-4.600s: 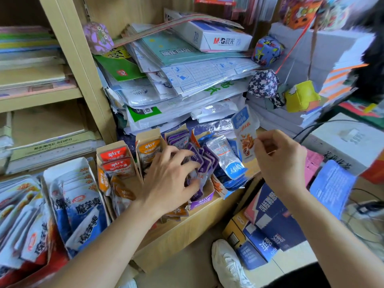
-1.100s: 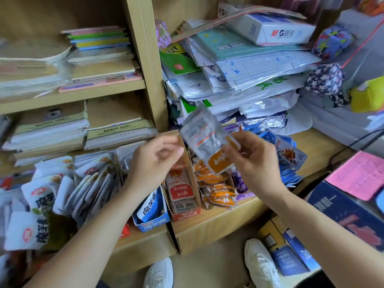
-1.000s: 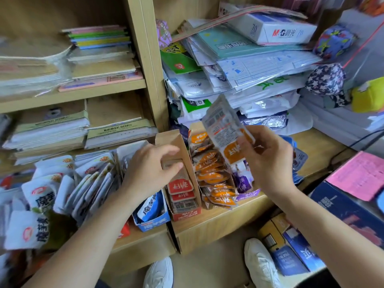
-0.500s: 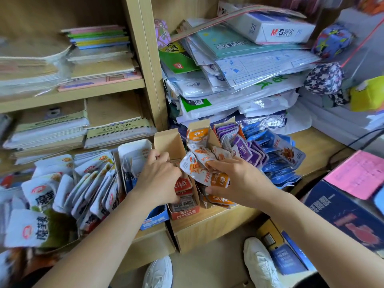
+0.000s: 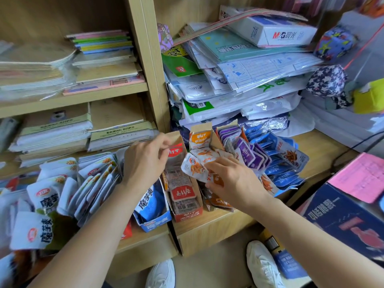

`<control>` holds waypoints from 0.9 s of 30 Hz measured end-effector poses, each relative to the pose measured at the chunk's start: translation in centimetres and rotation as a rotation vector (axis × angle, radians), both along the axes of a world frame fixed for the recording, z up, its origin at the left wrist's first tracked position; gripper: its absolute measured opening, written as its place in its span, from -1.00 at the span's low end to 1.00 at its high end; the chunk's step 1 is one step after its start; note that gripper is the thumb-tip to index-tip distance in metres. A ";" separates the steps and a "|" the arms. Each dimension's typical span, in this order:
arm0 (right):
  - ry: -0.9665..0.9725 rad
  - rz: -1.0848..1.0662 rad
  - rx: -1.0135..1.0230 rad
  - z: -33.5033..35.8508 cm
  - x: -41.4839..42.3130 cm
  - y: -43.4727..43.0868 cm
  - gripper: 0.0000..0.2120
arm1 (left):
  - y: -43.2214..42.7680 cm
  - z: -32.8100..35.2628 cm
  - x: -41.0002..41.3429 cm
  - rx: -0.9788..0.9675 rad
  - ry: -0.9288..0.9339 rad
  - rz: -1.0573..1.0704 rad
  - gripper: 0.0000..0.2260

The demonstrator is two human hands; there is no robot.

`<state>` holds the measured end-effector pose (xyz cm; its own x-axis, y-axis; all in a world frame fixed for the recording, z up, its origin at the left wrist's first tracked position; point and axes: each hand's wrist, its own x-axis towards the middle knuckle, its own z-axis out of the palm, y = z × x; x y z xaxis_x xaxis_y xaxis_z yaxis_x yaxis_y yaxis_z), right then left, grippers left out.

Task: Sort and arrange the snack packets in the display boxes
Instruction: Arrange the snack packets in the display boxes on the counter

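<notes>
1. Pale wooden shelving (image 5: 145, 59) crammed with paper stacks (image 5: 249, 67) stands ahead, and snack boxes line its lower ledge.
2. The left hand (image 5: 145, 165) reaches in palm-down. Its thumb and forefinger pinch the top of a red-labelled snack packet (image 5: 176, 151) standing in the red-printed cardboard display box (image 5: 191, 216).
3. At three o'clock from it, the right hand (image 5: 232, 181) curls its fingers round an orange-and-white snack packet (image 5: 194, 168), low at the six o'clock end of the orange-labelled cardboard box (image 5: 200, 128).
4. A second ago the right hand held that packet up in the air, and it has since come down. The left hand then lay on the red box's flap.
</notes>
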<state>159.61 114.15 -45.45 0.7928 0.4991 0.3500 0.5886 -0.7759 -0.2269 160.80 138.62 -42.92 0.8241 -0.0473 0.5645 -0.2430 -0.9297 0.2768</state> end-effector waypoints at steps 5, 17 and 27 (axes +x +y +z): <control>-0.073 -0.019 0.196 0.8 0.6 -0.2 -0.86 | 0.7 -0.3 1.5 0.116 -0.027 0.144 -0.86; -0.006 -0.168 0.004 0.0 2.8 -1.0 -0.82 | -0.4 -0.4 0.2 0.151 0.248 0.007 -0.52; 0.101 -0.084 -0.163 0.7 -1.5 -0.1 -0.26 | -1.8 -1.1 -1.7 0.535 0.631 -0.035 -0.11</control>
<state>158.10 114.10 -44.74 0.8611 0.4730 0.1866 0.5007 -0.8526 -0.1492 159.07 136.83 -44.01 0.9715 -0.2098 -0.1103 -0.2214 -0.9693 -0.1069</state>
